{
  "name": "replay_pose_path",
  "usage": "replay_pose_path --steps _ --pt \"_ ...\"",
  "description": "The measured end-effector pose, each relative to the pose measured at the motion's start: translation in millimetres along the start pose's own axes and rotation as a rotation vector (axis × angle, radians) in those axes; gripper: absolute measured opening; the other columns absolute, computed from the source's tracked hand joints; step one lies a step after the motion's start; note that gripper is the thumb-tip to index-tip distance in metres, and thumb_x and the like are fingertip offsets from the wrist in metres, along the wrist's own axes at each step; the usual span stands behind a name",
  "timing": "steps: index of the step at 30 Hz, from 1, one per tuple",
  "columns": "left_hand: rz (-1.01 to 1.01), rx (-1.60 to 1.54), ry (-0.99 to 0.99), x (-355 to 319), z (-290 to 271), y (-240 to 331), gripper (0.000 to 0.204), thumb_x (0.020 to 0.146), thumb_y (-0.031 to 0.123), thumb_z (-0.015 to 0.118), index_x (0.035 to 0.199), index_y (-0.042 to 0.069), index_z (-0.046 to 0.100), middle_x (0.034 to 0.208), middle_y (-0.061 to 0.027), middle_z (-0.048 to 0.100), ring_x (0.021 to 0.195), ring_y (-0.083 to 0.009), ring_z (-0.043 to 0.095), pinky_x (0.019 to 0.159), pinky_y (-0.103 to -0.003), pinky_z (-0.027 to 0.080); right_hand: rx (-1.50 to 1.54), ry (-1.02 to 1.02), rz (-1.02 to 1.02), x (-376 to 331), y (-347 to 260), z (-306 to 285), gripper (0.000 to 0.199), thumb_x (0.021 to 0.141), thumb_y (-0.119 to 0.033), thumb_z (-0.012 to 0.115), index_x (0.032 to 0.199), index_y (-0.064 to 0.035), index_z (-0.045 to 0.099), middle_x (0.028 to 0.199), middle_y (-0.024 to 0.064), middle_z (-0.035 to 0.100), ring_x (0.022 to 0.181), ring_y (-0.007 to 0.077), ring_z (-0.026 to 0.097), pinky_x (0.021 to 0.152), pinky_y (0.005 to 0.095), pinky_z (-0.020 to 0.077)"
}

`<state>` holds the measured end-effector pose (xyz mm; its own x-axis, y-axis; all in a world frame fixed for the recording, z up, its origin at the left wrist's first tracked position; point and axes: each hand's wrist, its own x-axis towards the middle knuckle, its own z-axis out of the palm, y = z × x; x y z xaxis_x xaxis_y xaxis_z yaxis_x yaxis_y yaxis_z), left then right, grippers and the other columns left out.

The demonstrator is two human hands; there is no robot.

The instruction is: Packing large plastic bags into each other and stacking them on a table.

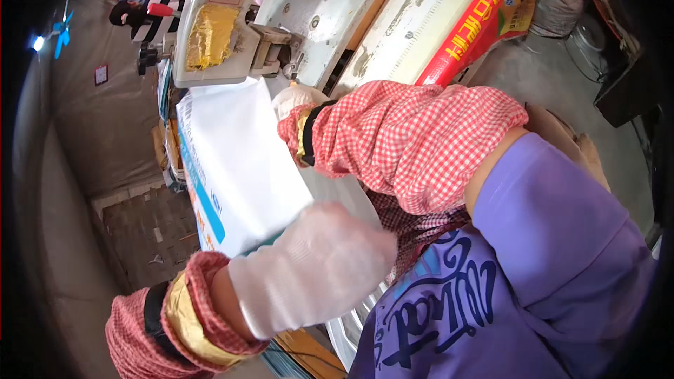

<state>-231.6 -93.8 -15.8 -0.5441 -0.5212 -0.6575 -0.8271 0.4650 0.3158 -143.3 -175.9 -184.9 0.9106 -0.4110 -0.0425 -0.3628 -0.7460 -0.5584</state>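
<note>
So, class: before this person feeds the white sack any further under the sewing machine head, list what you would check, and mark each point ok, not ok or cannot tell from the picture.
1. Left hand, gloved, lies on the near end of the white sack: ok.
2. Right hand, gloved, is at the sack's far edge beside the sewing machine head: ok.
3. Right fingertips stay out of the needle's way: cannot tell, the needle is hidden.
4. Sack lies flat between the hands: ok, no big folds show.
5. Red checked sleeve is away from the machine head: ok.
6. Sack edge sits straight under the head: cannot tell.
</note>
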Motion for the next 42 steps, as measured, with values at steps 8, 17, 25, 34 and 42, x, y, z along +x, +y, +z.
replay_pose_path --steps 8,17,25,34,42 --pt "-0.079 0.034 -0.027 2.0 -20.2 -45.3 0.029 0.073 0.026 0.064 0.098 0.013 0.062 0.051 -0.0087 0.051 0.05 -0.0271 0.054 0.048 -0.035 0.043 0.066 -0.065 0.064 7.6 11.2 -4.5 0.027 0.067 -0.007 0.066 0.093 -0.0033 0.061 0.087 0.0102 0.062 0.075 0.0233 0.062 0.061 0.0394 0.0495" --pt "-0.397 0.237 -0.019 -84.4 -79.0 -78.6 0.006 0.054 0.011 0.068 0.057 0.01 0.062 0.056 -0.0044 0.056 0.055 -0.024 0.054 0.096 -0.043 0.036 0.127 -0.186 0.064 11.8 -0.3 6.5 0.035 0.065 -0.007 0.069 0.099 -0.0022 0.06 0.093 0.0116 0.063 0.079 0.0236 0.063 0.065 0.0405 0.0502" --pt "-0.235 0.133 0.047 -9.6 31.8 -4.1 0.01 0.066 0.016 0.058 0.061 0.008 0.055 0.058 -0.0062 0.053 0.053 -0.0246 0.056 0.048 -0.035 0.045 0.133 0.168 0.071 7.5 -3.9 22.5 0.022 0.064 -0.009 0.065 0.085 -0.0033 0.063 0.081 0.0135 0.062 0.072 0.0264 0.062 0.062 0.0397 0.0494" --pt "-0.462 0.439 0.232 5.1 58.2 -136.5 0.01 0.071 0.016 0.053 0.069 0.011 0.062 0.067 -0.0072 0.06 0.064 -0.0267 0.06 0.06 -0.038 0.049 0.079 -0.024 -0.147 8.4 40.3 -34.4 0.029 0.072 -0.026 0.057 0.087 -0.0033 0.067 0.088 0.0188 0.064 0.082 0.032 0.063 0.074 0.0405 0.0498" --pt "-1.074 0.43 0.69 -42.5 70.6 -272.5 0.016 0.077 0.014 0.049 0.077 0.008 0.063 0.076 -0.0137 0.063 0.072 -0.0318 0.062 0.063 -0.041 0.05 0.413 0.049 -0.064 -8.0 -10.0 -38.3 0.043 0.074 -0.025 0.057 0.11 -0.0012 0.053 0.099 0.0201 0.06 0.093 0.0356 0.057 0.082 0.0391 0.0449"
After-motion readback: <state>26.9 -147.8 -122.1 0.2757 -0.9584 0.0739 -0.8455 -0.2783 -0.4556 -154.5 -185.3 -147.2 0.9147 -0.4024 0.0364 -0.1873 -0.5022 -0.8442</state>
